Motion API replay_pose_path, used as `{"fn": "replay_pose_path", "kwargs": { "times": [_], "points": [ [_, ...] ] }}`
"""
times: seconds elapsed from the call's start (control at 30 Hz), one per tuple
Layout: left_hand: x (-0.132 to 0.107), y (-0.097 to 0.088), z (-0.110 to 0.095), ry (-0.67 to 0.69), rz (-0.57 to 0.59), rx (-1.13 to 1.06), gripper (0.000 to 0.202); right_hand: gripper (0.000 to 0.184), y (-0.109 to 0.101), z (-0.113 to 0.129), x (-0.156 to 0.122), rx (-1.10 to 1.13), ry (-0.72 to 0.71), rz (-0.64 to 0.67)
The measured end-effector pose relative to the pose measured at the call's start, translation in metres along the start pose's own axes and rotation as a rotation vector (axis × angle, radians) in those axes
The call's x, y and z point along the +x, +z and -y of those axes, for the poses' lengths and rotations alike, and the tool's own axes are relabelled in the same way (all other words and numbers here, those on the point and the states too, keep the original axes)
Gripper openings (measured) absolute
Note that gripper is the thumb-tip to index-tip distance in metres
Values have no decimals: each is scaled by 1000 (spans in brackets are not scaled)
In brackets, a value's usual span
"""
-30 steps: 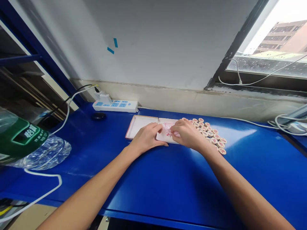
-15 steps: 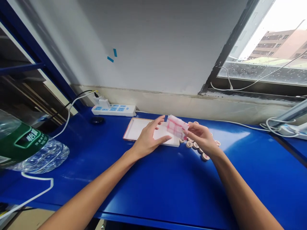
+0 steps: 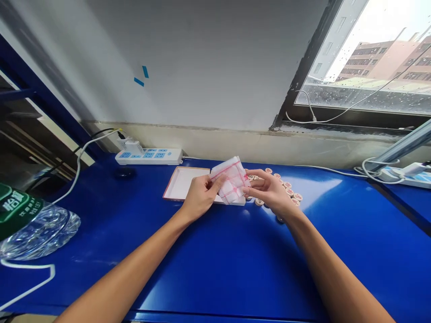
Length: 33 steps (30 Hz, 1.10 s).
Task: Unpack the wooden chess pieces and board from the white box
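Note:
A folded Chinese chess board sheet (image 3: 235,172), white and thin with red grid lines, is held up above the box. My left hand (image 3: 202,193) pinches its left side, thumb in front. At the sheet's right edge, my right hand (image 3: 271,193) grips it between thumb and fingers. Beneath the sheet lies a shallow white box (image 3: 188,177) with a reddish rim, partly covered by the left hand and the sheet. Several round wooden Chinese chess pieces (image 3: 288,185) with red or dark characters lie on the desk behind and beside my right hand, which hides some of them.
On the blue desk (image 3: 215,269), a white power strip (image 3: 164,156) lies along the wall with a black mouse-like object (image 3: 124,172) before it. A large water bottle (image 3: 43,229) and a white cable (image 3: 30,287) are at left. Another power strip (image 3: 417,177) lies at right.
My left hand, open beside the sheet before, has closed on its left side. The sheet has moved slightly left and now shows a broader face. The view has shifted a little to the right.

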<state>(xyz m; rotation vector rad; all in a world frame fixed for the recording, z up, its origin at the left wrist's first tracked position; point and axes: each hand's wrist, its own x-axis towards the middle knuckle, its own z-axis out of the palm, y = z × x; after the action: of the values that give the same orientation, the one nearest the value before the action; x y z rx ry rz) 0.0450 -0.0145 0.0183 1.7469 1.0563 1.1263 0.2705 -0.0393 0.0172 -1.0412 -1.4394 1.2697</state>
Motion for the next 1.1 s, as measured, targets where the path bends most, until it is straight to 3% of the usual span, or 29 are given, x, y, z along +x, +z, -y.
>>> {"fn": "replay_pose_path", "kwargs": {
  "times": [0.1, 0.2, 0.33, 0.43, 0.5, 0.57, 0.63, 0.7, 0.77, 0.93, 1.1],
  "points": [
    [-6, -1, 0, 84, -120, 139, 61, 43, 7, 4, 1, -96, -50, -119],
    [-6, -3, -2, 173, -215, 192, 45, 36, 8, 4, 2, -246, -142, -218],
    [0, -6, -1, 163, -231, -39, 24, 40, 3, 3, 3, -363, -297, -237],
    [3, -9, 2, 53, -278, -242, 30, 24, 2, 2, 4, -325, -334, -145],
    [5, -11, 1, 9, -315, -355, 39, 19, 4, 1, 4, -303, -356, -176],
    [5, -13, -2, -31, -290, -486, 44, 20, 9, 2, 4, -257, -354, -269],
    [4, -13, -7, -85, -186, -595, 44, 24, 14, 4, 3, -194, -298, -340],
    [3, -13, -11, -124, -81, -667, 59, 30, 18, 6, 1, -143, -219, -373],
    [3, -12, -12, -164, -47, -694, 72, 35, 19, 8, -1, -91, -164, -376],
    [6, -16, -2, -230, -90, -682, 38, 46, 11, 4, 1, -154, -167, -395],
    [6, -18, 0, -209, -48, -732, 30, 39, 0, -5, 8, -147, -242, -432]
  ]
}}
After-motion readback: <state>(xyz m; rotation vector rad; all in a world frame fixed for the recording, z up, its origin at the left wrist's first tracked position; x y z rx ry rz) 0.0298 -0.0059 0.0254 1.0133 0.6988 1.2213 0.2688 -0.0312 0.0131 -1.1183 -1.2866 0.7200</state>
